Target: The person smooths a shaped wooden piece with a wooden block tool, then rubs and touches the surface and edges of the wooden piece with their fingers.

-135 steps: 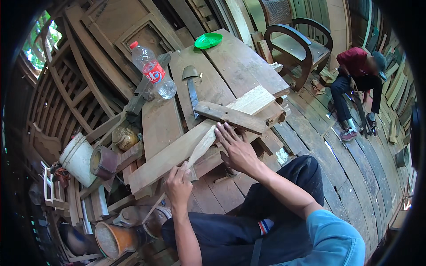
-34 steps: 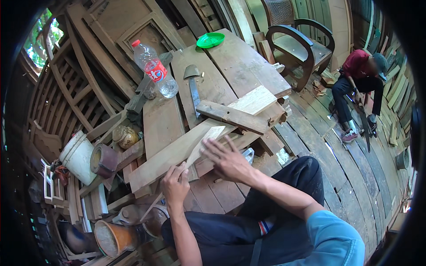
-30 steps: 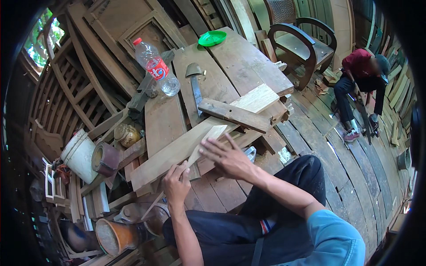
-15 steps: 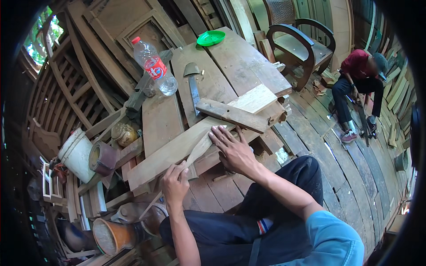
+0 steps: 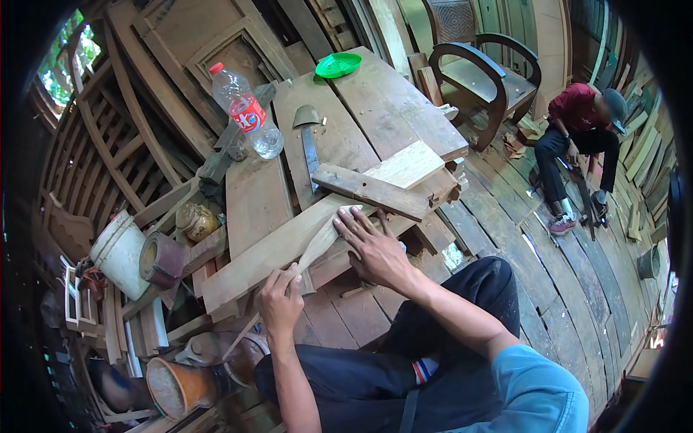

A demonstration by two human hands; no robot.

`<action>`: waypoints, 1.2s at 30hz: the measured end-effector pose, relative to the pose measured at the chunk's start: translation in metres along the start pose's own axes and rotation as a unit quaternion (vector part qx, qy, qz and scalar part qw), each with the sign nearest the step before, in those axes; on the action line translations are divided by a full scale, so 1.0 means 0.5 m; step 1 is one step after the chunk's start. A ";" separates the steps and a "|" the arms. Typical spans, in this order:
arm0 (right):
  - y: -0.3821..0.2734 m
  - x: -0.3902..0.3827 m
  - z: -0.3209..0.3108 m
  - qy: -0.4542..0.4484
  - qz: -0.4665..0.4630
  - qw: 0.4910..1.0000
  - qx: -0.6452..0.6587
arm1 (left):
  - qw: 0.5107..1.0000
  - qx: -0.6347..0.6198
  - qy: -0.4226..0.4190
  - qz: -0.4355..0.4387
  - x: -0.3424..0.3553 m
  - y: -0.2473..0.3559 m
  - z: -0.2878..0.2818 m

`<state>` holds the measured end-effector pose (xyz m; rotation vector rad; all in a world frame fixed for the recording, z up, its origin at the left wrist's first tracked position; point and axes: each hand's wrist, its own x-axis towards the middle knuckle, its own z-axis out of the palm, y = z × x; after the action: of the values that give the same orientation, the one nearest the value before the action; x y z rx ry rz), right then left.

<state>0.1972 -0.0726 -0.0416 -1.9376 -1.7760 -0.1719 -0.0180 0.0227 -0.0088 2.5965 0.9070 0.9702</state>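
Observation:
A slim, tapered strip of pale wood (image 5: 317,246) lies slantwise on a long pale plank (image 5: 253,267) across the wooden workbench (image 5: 253,206). My left hand (image 5: 280,299) is closed on the strip's near left end, thumb and fingers pinching it. Over its far right end lies my right hand (image 5: 377,251), fingers outstretched and resting on the wood, with the thumb lower at the side. A brown wooden bar (image 5: 372,191) with a small hole crosses the plank just beyond my right fingers. Behind it lies a flat metal blade (image 5: 310,155) with a rounded brownish end.
On the bench stand a clear plastic bottle (image 5: 249,115) with a red label and a green dish (image 5: 338,65). A white bucket (image 5: 123,252), a jar (image 5: 196,220) and an orange bucket (image 5: 170,388) are at left. A chair (image 5: 491,79) and a seated person (image 5: 577,137) are at right.
The whole view has shifted slightly, so the bench appears a little to the left. Both hands keep their places on the wooden strip.

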 end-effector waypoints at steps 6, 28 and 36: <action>-0.040 -0.011 0.008 -0.015 -0.044 0.997 0.060 | 1.000 0.015 0.005 0.001 -0.005 -0.007 -0.006; -0.044 -0.009 0.008 0.010 -0.028 0.998 0.059 | 1.000 0.017 0.011 -0.003 -0.004 0.001 -0.004; -0.054 -0.012 0.017 0.024 -0.024 0.997 0.067 | 1.000 0.016 0.004 -0.004 -0.006 -0.004 -0.005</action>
<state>0.1682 -0.0736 -0.0441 -1.7838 -1.7581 -0.1119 -0.0223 0.0224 -0.0092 2.6154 0.9424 0.9731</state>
